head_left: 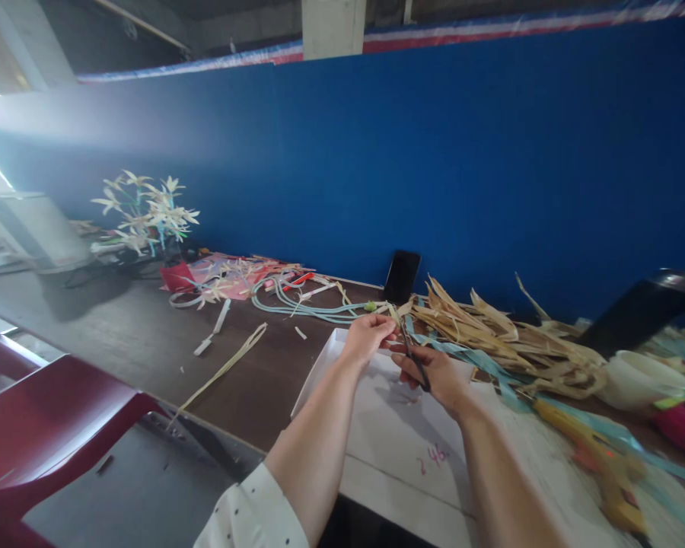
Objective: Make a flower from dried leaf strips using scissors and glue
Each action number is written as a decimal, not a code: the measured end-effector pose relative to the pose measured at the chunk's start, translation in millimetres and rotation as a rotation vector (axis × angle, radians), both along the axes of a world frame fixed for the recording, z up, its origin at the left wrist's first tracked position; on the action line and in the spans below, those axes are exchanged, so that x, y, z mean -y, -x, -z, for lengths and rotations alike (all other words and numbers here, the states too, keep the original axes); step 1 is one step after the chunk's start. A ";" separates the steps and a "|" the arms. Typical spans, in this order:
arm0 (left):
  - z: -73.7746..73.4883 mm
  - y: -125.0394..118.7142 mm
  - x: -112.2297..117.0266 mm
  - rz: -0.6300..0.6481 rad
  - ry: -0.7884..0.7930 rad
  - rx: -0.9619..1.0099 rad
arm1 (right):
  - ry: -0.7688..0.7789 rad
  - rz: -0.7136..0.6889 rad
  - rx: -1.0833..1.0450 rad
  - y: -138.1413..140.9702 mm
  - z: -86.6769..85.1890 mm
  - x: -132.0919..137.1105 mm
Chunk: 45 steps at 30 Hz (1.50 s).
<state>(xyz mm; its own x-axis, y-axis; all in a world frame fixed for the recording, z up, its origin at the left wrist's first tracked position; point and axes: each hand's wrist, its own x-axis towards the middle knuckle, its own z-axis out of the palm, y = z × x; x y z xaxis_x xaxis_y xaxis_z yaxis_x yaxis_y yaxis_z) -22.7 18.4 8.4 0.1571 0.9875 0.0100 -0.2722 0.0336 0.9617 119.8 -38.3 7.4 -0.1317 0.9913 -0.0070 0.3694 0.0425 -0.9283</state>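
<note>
My left hand (371,333) is closed, its fingertips pinching a small pale husk piece (392,310) above a white box lid (371,426). My right hand (434,373) grips dark-handled scissors (419,369). Their blades point up and away, right beside the husk piece and my left fingertips; whether they touch it, I cannot tell. Just behind my hands lies a heap of dried corn husks (491,335). Several pale blue cords (302,310) curve along the table to the left of it.
A black phone (402,277) leans against the blue partition (462,152). To the right are a yellow glue gun (599,457), a white bowl (642,379) and a dark bottle (639,312). Husk flowers (154,209) stand at the left. A long husk strip (225,367) lies near a red chair (51,426).
</note>
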 end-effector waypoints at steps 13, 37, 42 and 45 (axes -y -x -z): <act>-1.4 -0.6 1.3 -0.010 0.007 -0.027 | -0.019 0.018 -0.039 1.6 -2.0 1.4; -2.8 -0.6 4.4 0.014 0.022 0.061 | -0.017 0.027 -0.078 2.9 1.5 -0.5; -2.8 0.6 3.6 0.054 -0.017 0.033 | 0.003 0.153 -0.198 3.1 -0.1 -2.5; -4.3 1.0 5.0 0.092 -0.011 0.012 | -0.028 0.301 -0.319 -1.5 -0.3 -5.7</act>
<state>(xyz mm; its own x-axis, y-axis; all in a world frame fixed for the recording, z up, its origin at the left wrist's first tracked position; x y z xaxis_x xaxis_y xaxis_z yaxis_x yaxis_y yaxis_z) -23.7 13.4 12.7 0.2469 0.9687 0.0237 -0.2804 0.0480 0.9587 121.2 -32.5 7.7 0.1714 0.9851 0.0146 0.0641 0.0037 -0.9979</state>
